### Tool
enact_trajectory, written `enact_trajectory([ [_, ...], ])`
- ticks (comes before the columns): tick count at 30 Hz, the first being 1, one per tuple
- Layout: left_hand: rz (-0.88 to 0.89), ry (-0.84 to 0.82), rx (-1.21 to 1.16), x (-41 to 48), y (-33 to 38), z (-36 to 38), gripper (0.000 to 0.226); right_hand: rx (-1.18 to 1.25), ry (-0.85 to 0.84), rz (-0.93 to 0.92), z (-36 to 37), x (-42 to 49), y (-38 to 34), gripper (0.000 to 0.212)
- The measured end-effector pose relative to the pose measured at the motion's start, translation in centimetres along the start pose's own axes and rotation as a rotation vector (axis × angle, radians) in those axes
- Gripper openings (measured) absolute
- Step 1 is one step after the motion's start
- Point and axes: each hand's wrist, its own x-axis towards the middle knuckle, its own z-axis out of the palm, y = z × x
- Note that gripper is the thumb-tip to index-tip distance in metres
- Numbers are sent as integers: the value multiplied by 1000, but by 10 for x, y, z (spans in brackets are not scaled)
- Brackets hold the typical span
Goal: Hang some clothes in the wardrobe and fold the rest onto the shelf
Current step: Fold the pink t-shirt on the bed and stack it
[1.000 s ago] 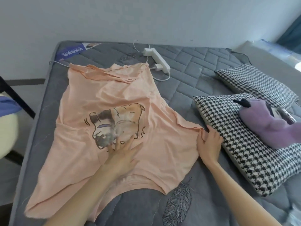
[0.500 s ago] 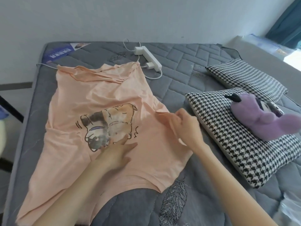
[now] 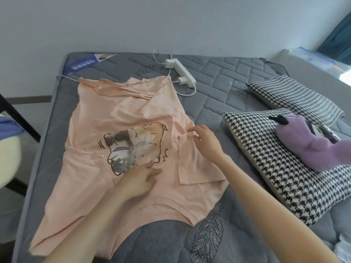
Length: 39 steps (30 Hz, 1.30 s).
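Bed (image 3: 218, 88): grey quilted, peach T-shirt (image 3: 123, 114) spread on it.
Left hand (image 3: 140, 173): grip apart — flat on T-shirt's middle.
Right hand (image 3: 207, 141): grip apart, touching sleeve (image 3: 191, 168) folded over T-shirt.

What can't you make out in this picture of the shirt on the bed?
Head view only:
- Print on the blue label: too small and blurred to read.
- Left hand on the peach T-shirt: motion-blurred, finger contact unclear.
- Cream and blue object: cut off by the left edge.
- Shiny item behind the purple plush toy: mostly hidden by it.
- Wardrobe and shelf: out of frame.
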Motion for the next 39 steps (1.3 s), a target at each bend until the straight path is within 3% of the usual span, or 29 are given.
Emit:
enact_trajectory([
  [4, 15, 12, -16, -1, 1, -2, 48, -173, -235, 12, 18, 31, 4, 32],
  [7, 6, 8, -23, -2, 1, -2, 48, -288, -217, -19, 19, 40, 6, 16],
  [9, 10, -1, -28, -2, 2, -4, 49, -121, -145, -21, 10, 43, 2, 12],
  [12, 18, -7, -32, -2, 5, -7, 48, 185, -4, 139, 1, 49, -6, 11],
  [14, 17, -10, -30, -2, 6, -9, 48, 185, -70, 219, 4, 49, -6, 21],
  [17, 9, -21, -18, -3, 5, -7, 49, 177, -136, 174, 11, 36, 0, 42],
  [20, 1, -36, -8, -4, 4, -7, 48, 190, -25, 81, 4, 11, 9, 29],
  [23, 1, -3, -44, -4, 10, -8, 44, 35, -80, 56, -8, -23, 24, 27],
  [27, -111, 154, -98, 4, 37, -9, 37, -25, -213, 286, -19, -72, 45, 49],
  [29, -158, 211, -167, 12, 55, -6, 32, 100, -185, 359, -19, -91, 54, 54],
  [32, -252, 138, -422, 20, 82, -2, 19, 300, -117, 447, -18, -111, 56, 46],
  [35, -359, 148, -514, 30, 91, 3, 48, 291, 15, 423, -10, -124, 57, 24],
  [39, -471, 137, -515, 43, 91, 8, 42, 286, 145, 304, 3, -137, 56, 12],
])
